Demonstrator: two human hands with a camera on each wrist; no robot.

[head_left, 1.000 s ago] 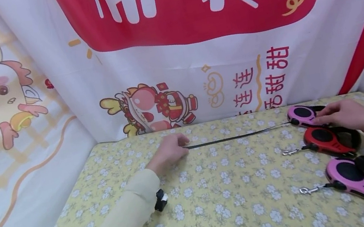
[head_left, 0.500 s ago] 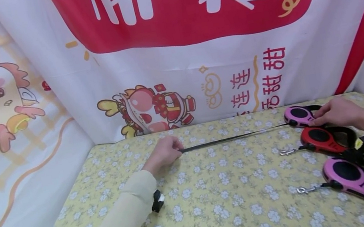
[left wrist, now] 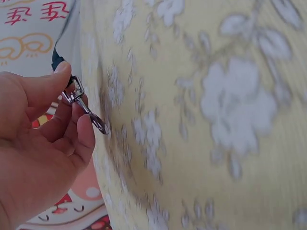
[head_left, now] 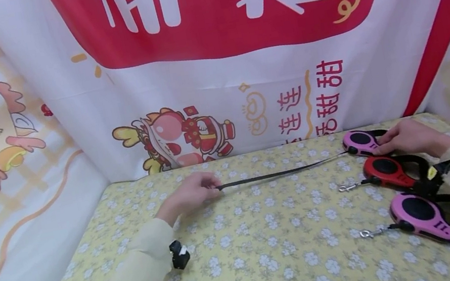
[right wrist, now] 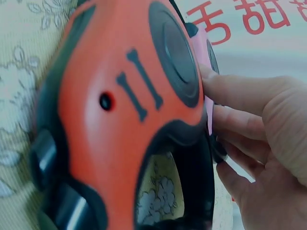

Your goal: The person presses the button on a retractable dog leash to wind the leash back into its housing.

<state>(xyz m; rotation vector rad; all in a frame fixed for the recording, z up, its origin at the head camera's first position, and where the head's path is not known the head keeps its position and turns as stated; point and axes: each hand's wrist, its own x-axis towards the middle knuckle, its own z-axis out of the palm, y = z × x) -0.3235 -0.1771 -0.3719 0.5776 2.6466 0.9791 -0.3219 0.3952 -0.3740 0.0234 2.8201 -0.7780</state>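
My left hand (head_left: 191,192) pinches the end of a black leash strap (head_left: 267,176) between thumb and fingers. In the left wrist view its metal snap hook (left wrist: 84,103) hangs by the fingers. The strap runs across the table to a pink retractable leash (head_left: 360,143) at the back right. My right hand (head_left: 410,138) grips that pink leash by its body near the handle. Nearer me lies a red retractable leash (head_left: 386,172), which fills much of the right wrist view and partly hides the pink one there.
A second pink retractable leash (head_left: 429,220) lies at the front right, its snap hook (head_left: 372,233) pointing left. The red leash's snap hook (head_left: 347,187) also points left. A flowered cloth (head_left: 272,252) covers the table; a printed white curtain (head_left: 206,83) hangs behind it.
The strap stays drawn out between my hands, its slack varying slightly. My left hand has edged left and turned so the strap end shows. The whole head view has shifted a little.
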